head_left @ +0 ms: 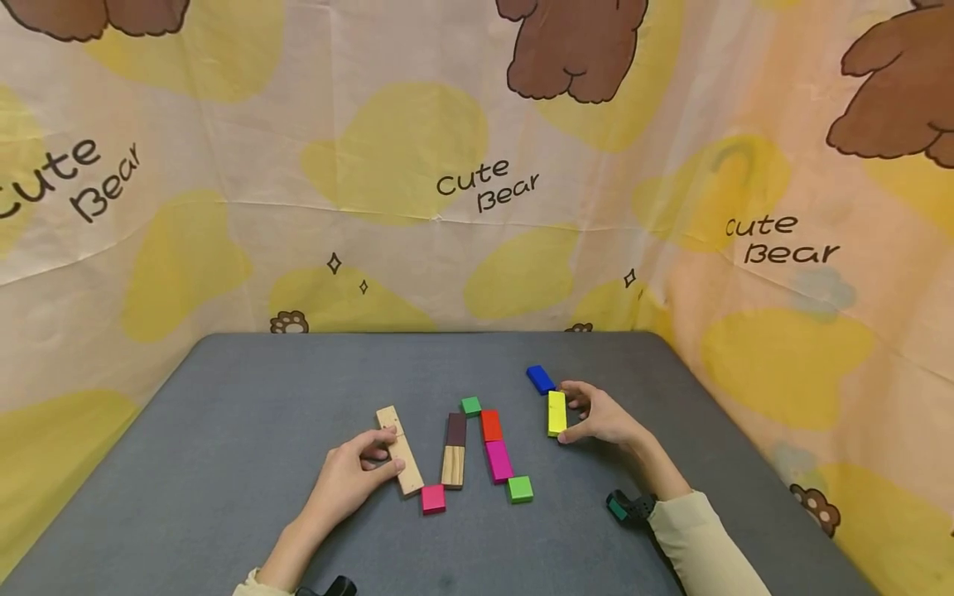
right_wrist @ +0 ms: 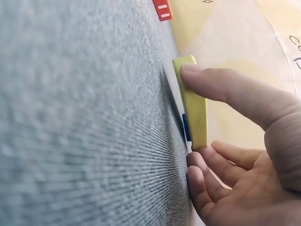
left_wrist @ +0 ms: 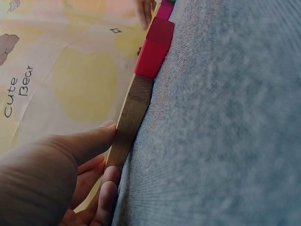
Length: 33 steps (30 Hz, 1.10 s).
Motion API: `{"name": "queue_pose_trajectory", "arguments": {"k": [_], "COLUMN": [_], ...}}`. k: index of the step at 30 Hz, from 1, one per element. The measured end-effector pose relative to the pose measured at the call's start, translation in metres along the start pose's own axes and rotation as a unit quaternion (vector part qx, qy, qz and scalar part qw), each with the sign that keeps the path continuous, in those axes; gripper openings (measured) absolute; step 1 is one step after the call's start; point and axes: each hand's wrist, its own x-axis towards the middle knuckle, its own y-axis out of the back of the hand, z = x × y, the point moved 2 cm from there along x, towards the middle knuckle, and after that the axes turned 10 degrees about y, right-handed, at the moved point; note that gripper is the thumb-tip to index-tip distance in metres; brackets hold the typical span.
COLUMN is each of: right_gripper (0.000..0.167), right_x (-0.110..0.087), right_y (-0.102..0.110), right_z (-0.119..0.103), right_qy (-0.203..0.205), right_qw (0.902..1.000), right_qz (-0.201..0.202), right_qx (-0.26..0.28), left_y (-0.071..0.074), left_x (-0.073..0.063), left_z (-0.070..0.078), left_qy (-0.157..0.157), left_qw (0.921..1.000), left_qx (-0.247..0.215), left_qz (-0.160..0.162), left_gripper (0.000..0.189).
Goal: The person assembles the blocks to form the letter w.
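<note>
In the head view, my left hand is at the pale wooden blocks, which lie end to end in a slanting line. Its thumb and curled index finger grip them from the left side. The left wrist view shows the thumb against a wooden block, with a pink-red block touching its far end. My right hand pinches a yellow block lengthwise, thumb at the near end and fingers at the far end. A blue block lies just beyond the yellow one.
Between the hands, a dark brown block and a striped wooden block form one line. Right of it run a green block, a red block, a magenta block and a light green block. A patterned curtain hangs behind the grey table.
</note>
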Motion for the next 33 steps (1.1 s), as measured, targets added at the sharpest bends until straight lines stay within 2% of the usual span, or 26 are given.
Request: {"name": "queue_pose_trajectory", "arguments": {"k": [8,17,20,25,33], "right_gripper": [0.093,0.089,0.087,0.083,0.081], "right_x": [-0.014,-0.023,-0.026,-0.033,-0.052], "right_y": [-0.007,-0.018,-0.020,-0.020,-0.034], "right_z": [-0.009,-0.019,-0.024,-0.032,-0.050], "right_qy": [-0.036,-0.030,-0.027,-0.044,-0.058], "right_qw": [0.9982,0.9962,0.9962,0.9946,0.9861], "right_qz": [0.035,0.017,0.016,0.039,0.066], "right_qx": [0.033,0.080,0.081,0.085,0.141], "left_y": [0.001,0.002,0.002,0.002,0.002], "left_x": [0.000,-0.002,-0.002,-0.002,-0.001], "left_z": [0.000,0.002,0.001,0.000,-0.003], "left_qy": [-0.004,0.001,0.001,0.000,0.002], "left_qw": [0.9999,0.9998,0.9999,0.9999,0.9999], "left_qx": [-0.012,-0.016,-0.014,-0.014,-0.011], "left_qz": [-0.011,-0.009,-0.005,-0.002,-0.011], "left_gripper": [0.041,0.041,0.041,0.040,0.042]}}
